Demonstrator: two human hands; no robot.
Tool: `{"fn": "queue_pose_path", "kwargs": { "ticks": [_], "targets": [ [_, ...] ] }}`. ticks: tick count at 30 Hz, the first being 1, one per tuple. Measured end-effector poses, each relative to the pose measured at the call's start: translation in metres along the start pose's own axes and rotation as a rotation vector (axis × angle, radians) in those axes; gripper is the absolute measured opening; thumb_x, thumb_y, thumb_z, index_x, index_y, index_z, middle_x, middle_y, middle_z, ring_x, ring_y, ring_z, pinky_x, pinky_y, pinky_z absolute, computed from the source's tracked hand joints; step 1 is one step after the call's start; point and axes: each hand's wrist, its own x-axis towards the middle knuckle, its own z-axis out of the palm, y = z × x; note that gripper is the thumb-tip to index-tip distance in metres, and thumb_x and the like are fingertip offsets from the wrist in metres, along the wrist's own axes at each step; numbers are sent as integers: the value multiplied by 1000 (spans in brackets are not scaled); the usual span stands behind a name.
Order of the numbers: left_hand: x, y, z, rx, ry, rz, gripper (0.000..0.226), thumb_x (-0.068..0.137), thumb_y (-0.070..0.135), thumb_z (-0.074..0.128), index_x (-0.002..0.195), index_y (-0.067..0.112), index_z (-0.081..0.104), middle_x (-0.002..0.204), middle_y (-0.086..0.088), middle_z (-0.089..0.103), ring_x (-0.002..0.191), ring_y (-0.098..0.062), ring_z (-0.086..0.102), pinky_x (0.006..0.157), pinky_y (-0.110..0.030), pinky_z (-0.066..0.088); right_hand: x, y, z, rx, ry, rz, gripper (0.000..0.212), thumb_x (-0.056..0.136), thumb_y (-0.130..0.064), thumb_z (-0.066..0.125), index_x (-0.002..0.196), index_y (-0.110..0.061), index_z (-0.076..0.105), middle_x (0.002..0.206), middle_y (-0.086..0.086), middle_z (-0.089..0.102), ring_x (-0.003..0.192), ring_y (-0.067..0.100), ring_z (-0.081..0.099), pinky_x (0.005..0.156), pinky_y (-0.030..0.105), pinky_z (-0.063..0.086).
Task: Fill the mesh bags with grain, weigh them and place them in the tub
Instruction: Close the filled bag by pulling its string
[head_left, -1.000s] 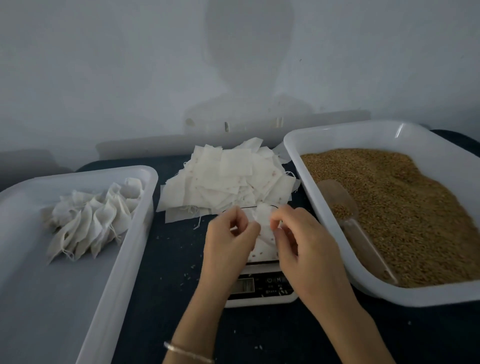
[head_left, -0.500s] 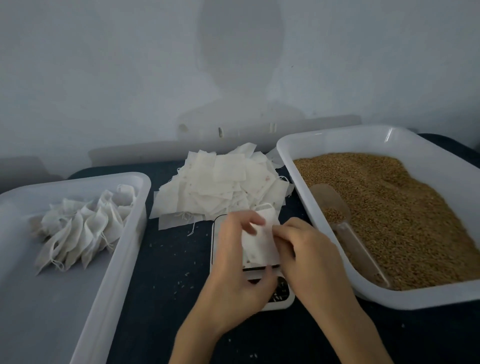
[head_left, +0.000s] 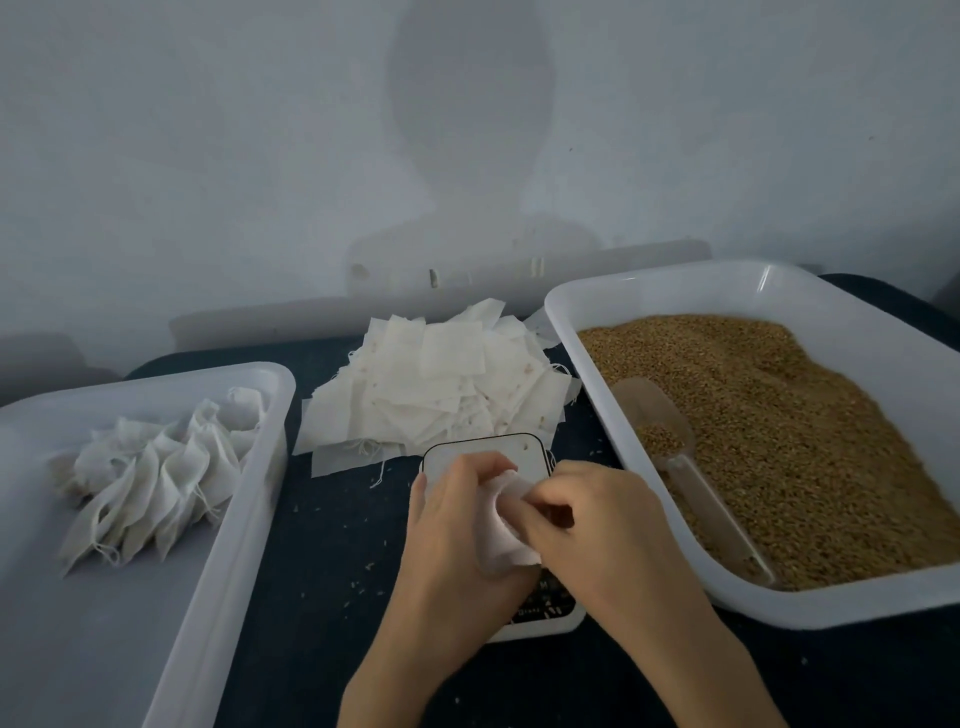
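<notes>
Head view, looking down on a dark counter (head_left: 332, 551) set against a pale wall. Both hands meet over a small white kitchen scale (head_left: 485, 452); its platform shows above the knuckles, its dark button panel just below them. Left hand (head_left: 447, 540): grip closed around one empty white mesh bag (head_left: 506, 535), fingers curled under the cloth. Right hand (head_left: 597, 525): fingertips pinch the same bag from its right side, fingers bent inward. Bag sits between the two hands, above the scale; whether it touches the platform cannot be told. Behind the scale, a loose heap of flat empty bags (head_left: 441, 384) lies on the counter, a few threads trailing at its near edge. Right side: a white plastic tray (head_left: 841, 603) holding brown grain (head_left: 779, 426) spread across most of its floor. A clear plastic scoop (head_left: 675, 457) rests in the grain near the tray's left wall, bowl away from the camera, handle toward it, some grain in the bowl. Left side: a white tub (head_left: 249, 499) with a cluster of filled, drawn-shut bags (head_left: 156, 467) lying overlapped at its far end. Stray grains dot the counter between tub and scale.
</notes>
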Motion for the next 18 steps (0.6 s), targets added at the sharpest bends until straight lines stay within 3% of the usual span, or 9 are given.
{"fn": "queue_pose_path", "kwargs": {
  "ticks": [4, 6, 7, 9, 11, 13, 15, 18],
  "targets": [
    [0, 4, 9, -16, 73, -41, 51, 61, 31, 69, 100, 43, 39, 105, 54, 35, 106, 21, 39, 104, -55, 38, 0, -4, 2, 0, 3, 36, 56, 81, -59, 48, 51, -13, 57, 53, 0, 47, 49, 15, 45, 49, 27, 34],
    [0, 3, 14, -40, 138, -58, 44, 64, 20, 66, 94, 41, 40, 101, 49, 45, 98, 15, 48, 99, -57, 42, -1, -7, 1, -2, -37, 8, 53, 85, -58, 47, 58, -15, 62, 57, -2, 49, 51, 12, 47, 50, 23, 35],
    [0, 1, 16, -62, 167, -76, 43, 67, 17, 65, 93, 42, 41, 96, 38, 55, 93, 7, 54, 95, -55, 46, -2, -8, -2, 19, -58, -22, 48, 86, -55, 49, 66, -16, 69, 61, -5, 53, 55, 10, 51, 52, 20, 39],
    [1, -7, 18, -112, 210, -139, 45, 75, 11, 67, 92, 45, 43, 88, 17, 61, 90, -6, 59, 78, -43, 55, -1, -5, -16, 122, -2, -24, 27, 87, -44, 58, 86, -23, 75, 71, -14, 62, 66, 2, 59, 57, 11, 45],
    [0, -13, 16, -184, 246, -181, 50, 75, 2, 66, 92, 45, 46, 89, 17, 56, 81, -7, 61, 54, -30, 54, 5, 10, -41, 128, 152, 19, 19, 87, -37, 59, 95, -27, 73, 76, -19, 65, 70, -5, 61, 56, 6, 45],
    [0, -15, 12, -231, 271, -181, 49, 75, -4, 64, 91, 39, 48, 86, 19, 55, 64, -5, 59, 44, -22, 48, 15, 35, -70, -115, 174, 112, 21, 88, -39, 54, 95, -26, 70, 75, -17, 65, 62, -3, 61, 50, 9, 45],
    [1, -15, 9, -229, 307, -149, 45, 74, -7, 64, 93, 32, 50, 85, 19, 55, 66, -3, 57, 45, -14, 45, 28, 63, -92, -458, -76, 314, 28, 91, -45, 52, 92, -22, 68, 73, -12, 64, 61, 1, 61, 53, 15, 51],
    [3, -16, 7, -233, 340, -142, 44, 73, -6, 65, 93, 32, 51, 87, 18, 56, 74, -2, 56, 52, -12, 45, 38, 87, -90, -671, -554, 528, 45, 85, -65, 52, 80, -21, 59, 70, -8, 58, 58, 8, 55, 56, 22, 49]
  ]
}}
